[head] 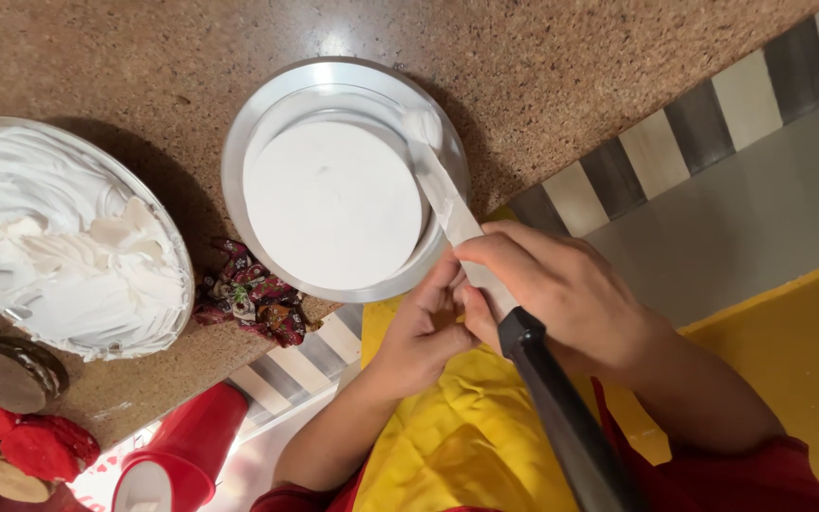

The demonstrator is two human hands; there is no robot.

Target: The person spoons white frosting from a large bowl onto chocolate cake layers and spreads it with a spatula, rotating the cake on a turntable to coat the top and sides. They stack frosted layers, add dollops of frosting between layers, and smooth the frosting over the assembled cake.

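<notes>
Fingers of the right hand (561, 294) are clenched around a long spatula (485, 275), gripping it where the pale, cream-smeared blade meets the black handle, which runs down toward 5 o'clock. The blade points toward 11 o'clock and its tip rests against the side of a round white cake (332, 204) at the cake's 2 o'clock edge. The left hand (424, 327) sits just beside the right, at its 8 o'clock, fingertips pinching the blade's lower edge. The cake stands on a silver round plate (239, 161) on the speckled brown tabletop (571, 76). At the plate's 9 o'clock lies a large bowl of whipped white cream (59, 237); between them, near the tabletop edge, a crumpled dark red patterned cloth (253, 299). At 7 o'clock are a red cup (187, 446) and brown and red cake rounds (11, 374)
</notes>
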